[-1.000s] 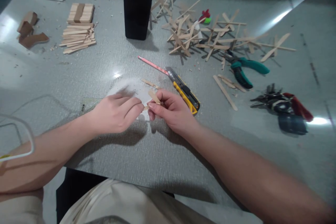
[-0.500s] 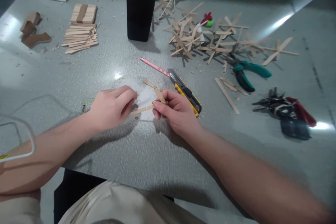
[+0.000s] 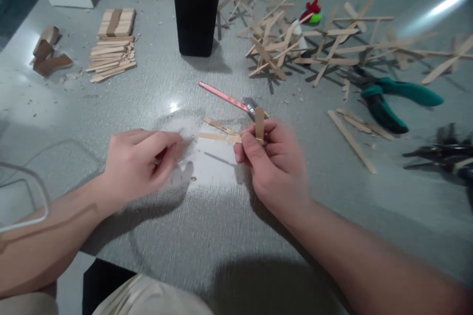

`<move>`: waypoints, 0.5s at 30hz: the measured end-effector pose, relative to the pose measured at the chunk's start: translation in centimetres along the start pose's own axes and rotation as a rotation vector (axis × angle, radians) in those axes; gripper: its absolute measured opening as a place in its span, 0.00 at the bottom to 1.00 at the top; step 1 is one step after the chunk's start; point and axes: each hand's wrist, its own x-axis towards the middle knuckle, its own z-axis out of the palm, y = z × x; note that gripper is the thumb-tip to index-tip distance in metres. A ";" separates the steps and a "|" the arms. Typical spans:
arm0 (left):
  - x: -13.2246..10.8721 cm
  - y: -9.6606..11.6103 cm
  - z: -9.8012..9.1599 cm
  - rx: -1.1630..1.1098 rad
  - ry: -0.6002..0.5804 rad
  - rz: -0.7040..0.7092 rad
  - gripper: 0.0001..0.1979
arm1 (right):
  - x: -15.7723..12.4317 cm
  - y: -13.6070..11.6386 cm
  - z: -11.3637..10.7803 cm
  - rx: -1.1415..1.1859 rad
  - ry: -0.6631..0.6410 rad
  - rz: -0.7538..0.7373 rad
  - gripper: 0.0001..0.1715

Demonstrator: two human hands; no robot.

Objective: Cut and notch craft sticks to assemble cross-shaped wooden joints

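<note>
My right hand [image 3: 275,157] pinches a few joined craft sticks [image 3: 218,136] between thumb and fingers. Two of them stretch left over a white patch [image 3: 218,167] on the table, and one stands up by the fingertips. My left hand [image 3: 142,162] hovers left of the sticks, apart from them, its thumb and fingers curled together. Whatever it may hold is hidden. Beyond the right hand lies a pink pencil [image 3: 221,95], its end touching a utility knife [image 3: 251,105] mostly covered by that hand.
Several crossed-stick pieces [image 3: 277,51] spread over the back right. Teal-handled pliers [image 3: 386,98], loose sticks [image 3: 351,140] and another dark tool [image 3: 443,150] lie to the right. A bundle of sticks [image 3: 116,23], a loose pile [image 3: 113,59] and a black upright block [image 3: 196,10] stand farther back.
My hands have moved apart, the left drawing away to the left and the right shifting right with the sticks. The held sticks have turned, and the utility knife is now mostly covered.
</note>
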 end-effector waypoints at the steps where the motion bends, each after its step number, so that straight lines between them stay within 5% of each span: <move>1: 0.1 0.1 -0.1 -0.039 0.006 -0.039 0.05 | 0.0 0.0 0.0 -0.017 -0.003 0.005 0.11; 5: 0.5 0.1 -0.1 -0.143 0.019 -0.148 0.06 | 0.2 0.0 -0.2 -0.075 0.014 0.036 0.11; 15: 0.5 -0.6 0.4 -0.106 0.011 -0.127 0.06 | 0.5 0.9 -0.2 -0.065 -0.056 0.112 0.06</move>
